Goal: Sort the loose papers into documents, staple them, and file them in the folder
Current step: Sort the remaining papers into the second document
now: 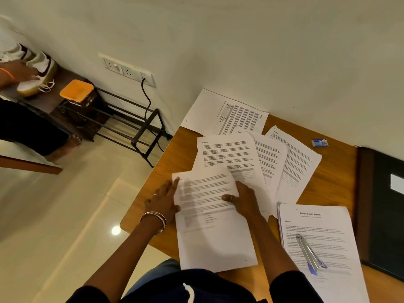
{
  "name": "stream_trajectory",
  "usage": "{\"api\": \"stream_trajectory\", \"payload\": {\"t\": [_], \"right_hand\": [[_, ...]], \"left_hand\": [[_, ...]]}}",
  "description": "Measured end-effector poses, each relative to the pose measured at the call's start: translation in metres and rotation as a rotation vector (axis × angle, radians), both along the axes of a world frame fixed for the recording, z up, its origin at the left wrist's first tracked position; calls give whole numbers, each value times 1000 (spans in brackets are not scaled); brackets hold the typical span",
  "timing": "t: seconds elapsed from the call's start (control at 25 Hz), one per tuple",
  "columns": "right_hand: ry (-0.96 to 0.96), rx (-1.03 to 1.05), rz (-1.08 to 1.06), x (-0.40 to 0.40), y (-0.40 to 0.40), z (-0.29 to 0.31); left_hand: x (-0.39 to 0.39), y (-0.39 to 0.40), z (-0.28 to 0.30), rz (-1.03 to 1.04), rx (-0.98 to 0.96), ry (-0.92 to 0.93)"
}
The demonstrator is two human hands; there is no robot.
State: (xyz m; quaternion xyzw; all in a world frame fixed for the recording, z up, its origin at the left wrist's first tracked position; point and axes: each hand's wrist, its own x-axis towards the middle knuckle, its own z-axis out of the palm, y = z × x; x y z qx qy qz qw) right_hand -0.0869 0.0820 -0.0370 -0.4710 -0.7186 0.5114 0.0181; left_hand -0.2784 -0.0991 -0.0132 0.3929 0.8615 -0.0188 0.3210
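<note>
Two hands work the nearest sheet [215,226], which lies on the tabletop [157,171] in front of the person. The right hand [242,201] pinches its far right edge, thumb on top and fingers curled under; the left hand [165,201] lies flat with fingers straight, pressing along the left edge. The print here is smeared, so the sheet looks to be moving, and whether it is one page or several I cannot tell.

Risks, as I judge them: a page lifted by one edge may drag the one beneath it and mix documents; with headings unreadable mid-move, a section could land in the wrong set; the pile sits close to the tabletop's left edge, so a hasty sweep could send a page to the floor.

Counts: one stack [317,243] headed as a health report, near right, with one stapler [310,254] lying on top. Farther off, a fan of loose pages [258,158], about four visible and overlapping, plus one page [227,112] leaning against the wall. One staple box [319,142] beyond them. One dark folder [380,211] at the right edge, closed, well apart from the hands.
</note>
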Motion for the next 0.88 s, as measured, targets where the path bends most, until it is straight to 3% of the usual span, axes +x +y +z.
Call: {"api": "stream_trajectory", "payload": {"t": [0.08, 0.2, 0.28, 0.4, 0.44, 0.52, 0.6, 0.72, 0.8, 0.88], "right_hand": [[10, 43, 111, -17, -6, 6], [-172, 394, -51, -23, -10, 5], [-371, 417, -59, -11, -9, 5], [-411, 491, 101, 5, -12, -12], [-410, 534, 156, 5, -15, -13], [-366, 554, 276, 4, -25, -14], [-268, 564, 343, 3, -36, -12], [-172, 600, 101, 7, -30, -10], [-263, 615, -116, 18, -16, -8], [-409, 596, -145, 33, -5, -13]], "left_hand": [[-5, -1, 0, 2, -15, 18], [-3, -9, -6, 10, -36, 39], [0, -8, -8, 135, -10, 48], [-1, 0, -3, 581, 70, 10], [-1, 3, -2, 640, 56, 42], [3, 3, -1, 447, -5, 203], [7, 11, 0, 187, 95, 179], [23, 27, 1, -15, 0, -32], [35, 28, -5, -105, -132, -46], [37, 26, -6, -133, -178, -30]]}}
